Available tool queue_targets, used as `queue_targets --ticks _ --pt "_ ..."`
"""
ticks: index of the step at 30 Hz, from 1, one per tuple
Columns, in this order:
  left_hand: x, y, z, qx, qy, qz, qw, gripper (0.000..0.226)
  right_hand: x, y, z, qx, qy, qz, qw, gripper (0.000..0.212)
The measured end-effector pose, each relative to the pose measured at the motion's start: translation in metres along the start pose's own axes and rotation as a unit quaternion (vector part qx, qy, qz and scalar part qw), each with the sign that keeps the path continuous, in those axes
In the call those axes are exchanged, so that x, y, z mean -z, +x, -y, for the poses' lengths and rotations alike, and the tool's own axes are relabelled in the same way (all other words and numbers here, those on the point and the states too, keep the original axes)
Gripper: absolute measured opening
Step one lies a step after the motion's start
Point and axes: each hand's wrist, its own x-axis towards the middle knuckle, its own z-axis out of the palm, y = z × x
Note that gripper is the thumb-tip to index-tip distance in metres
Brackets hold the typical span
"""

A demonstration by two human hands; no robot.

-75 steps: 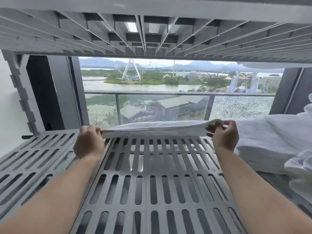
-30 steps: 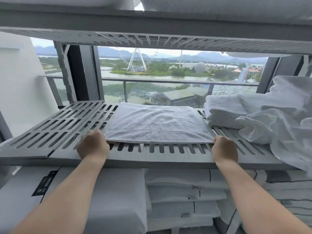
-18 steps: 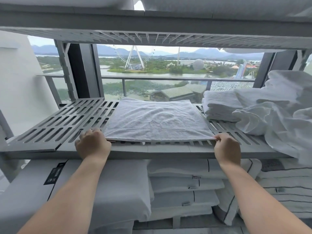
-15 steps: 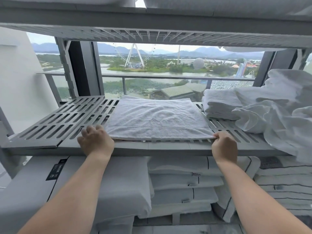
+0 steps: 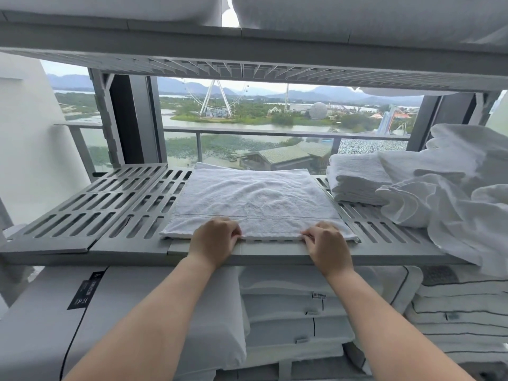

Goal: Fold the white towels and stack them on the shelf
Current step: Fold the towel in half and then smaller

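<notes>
Fingers of my left hand (image 5: 213,240) and right hand (image 5: 327,244) are pinching the near edge of the white towel (image 5: 255,199), mid-frame, so I can fold it on the shelf (image 5: 123,210).

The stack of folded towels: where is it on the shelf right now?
In the head view the folded stack sits right of centre on the slatted shelf, between the flat towel and the crumpled white heap.

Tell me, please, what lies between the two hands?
The near edge of the towel spans the gap, on the shelf; the left hand and right hand each pinch it. The head view shows this.
</notes>
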Motion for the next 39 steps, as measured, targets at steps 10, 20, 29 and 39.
queue_targets --ticks 10,20,29,39 --pt "0.015 -0.023 -0.001 -0.103 0.01 0.013 0.995 0.009 0.011 -0.026 0.002 0.03 -0.058 -0.081 0.995 0.026" --pt "0.023 0.048 -0.014 -0.061 0.037 0.041 0.997 0.021 0.008 0.042 0.027 0.031 -0.05 0.036 0.998 0.022" --pt "-0.072 0.172 -0.003 0.015 0.077 0.193 0.978 0.046 -0.074 0.166 0.008 0.027 -0.014 0.281 0.959 0.057" --pt "-0.097 0.235 0.047 0.304 0.171 0.38 0.857 0.124 -0.123 0.262 -0.08 -0.05 -0.085 0.193 0.976 0.032"
